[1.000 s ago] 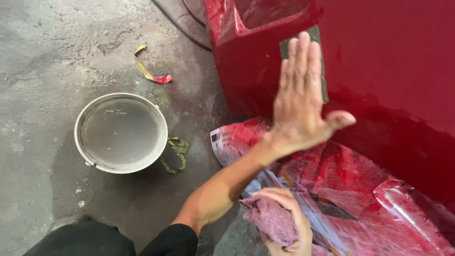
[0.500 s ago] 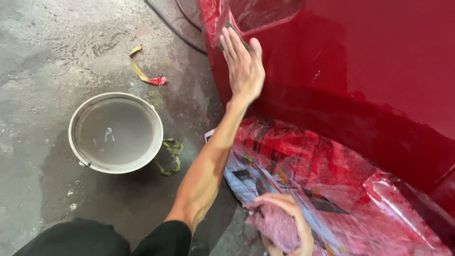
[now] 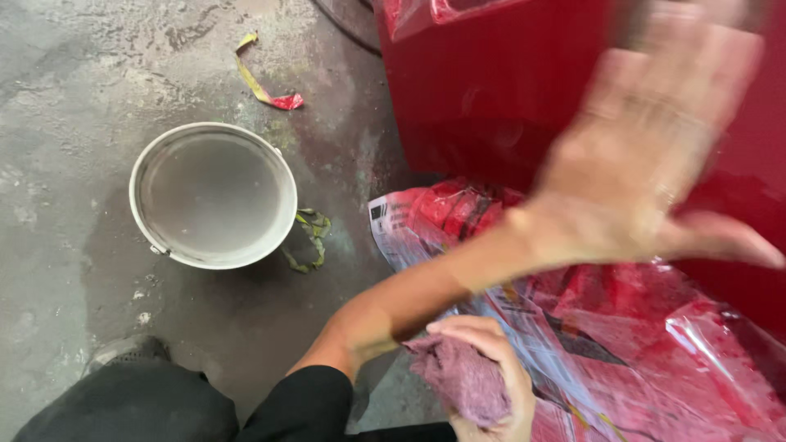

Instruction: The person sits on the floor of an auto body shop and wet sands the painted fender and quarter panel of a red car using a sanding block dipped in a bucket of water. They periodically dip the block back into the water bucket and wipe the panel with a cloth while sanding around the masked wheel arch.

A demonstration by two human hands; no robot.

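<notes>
On the far left I saw the stained grey concrete floor [image 3: 57,123], with a curled strip of yellow and red tape [image 3: 264,82] lying near its top. Next came the round grey metal bucket [image 3: 213,195], holding what looked like water, and a knot of green cord [image 3: 309,237] touching its right rim. Low in the middle, my right hand [image 3: 483,376] was closed on a crumpled purple rag [image 3: 460,378]. Beneath it lay a crinkled clear plastic sheet over printed paper [image 3: 655,360], flushed red (a pale rectangular label with a small dark square sat at its upper left corner; I left the print unread). Above it, my left hand [image 3: 647,164] was spread flat, fingers apart, against the glossy red body panel [image 3: 491,106]; it was blurred, so I couldn't tell what lay under the palm. I judged that even, flat pressure, long overlapping passes and a wet panel would serve best.
</notes>
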